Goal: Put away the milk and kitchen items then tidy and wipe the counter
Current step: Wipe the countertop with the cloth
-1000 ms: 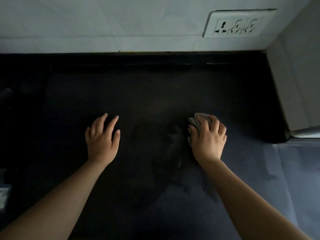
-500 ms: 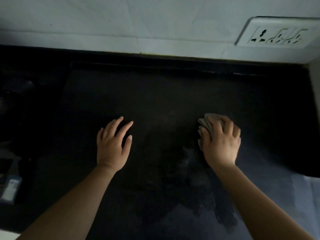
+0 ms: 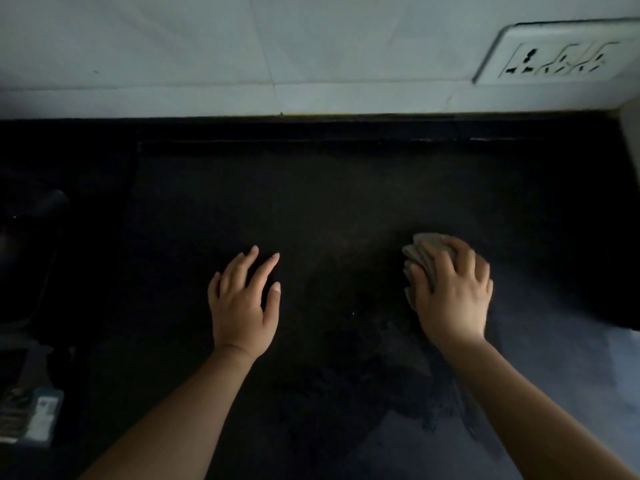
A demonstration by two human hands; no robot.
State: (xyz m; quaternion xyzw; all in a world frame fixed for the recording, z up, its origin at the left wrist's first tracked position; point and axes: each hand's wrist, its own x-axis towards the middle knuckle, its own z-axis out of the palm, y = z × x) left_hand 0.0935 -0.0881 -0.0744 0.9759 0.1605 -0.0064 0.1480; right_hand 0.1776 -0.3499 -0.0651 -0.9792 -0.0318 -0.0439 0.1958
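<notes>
I count two bare hands over one dark, nearly black stone counter (image 3: 329, 202). My right hand (image 3: 452, 296) lies palm down on a single crumpled grey-beige cloth (image 3: 427, 252), fingers spread and curled over it, pressing it flat against the counter rather than pinching it; the cloth's folded edges show past the fingertips on the far side and beside the thumb. My left hand (image 3: 244, 303) is empty, fingers loosely spread, palm down over the bare counter. I cannot tell whether it touches the surface or sits just above it. The two hands are well apart, side by side.

Between and in front of them, towards me, I see one irregular damp patch (image 3: 381, 386) on the counter, darker than the greyish sheen at the near right.

Behind the counter runs a pale, light-grey tiled wall (image 3: 242, 46). On it, at the upper right, is one white rectangular socket plate (image 3: 557, 53) with several groups of pin holes; the blur keeps me from counting them surely.

At the far left edge sits one dark rounded object (image 3: 31, 258), too dim to identify. Below it, at the lower left, lies one flat packet with a pale label (image 3: 41, 420), which I cannot read.
</notes>
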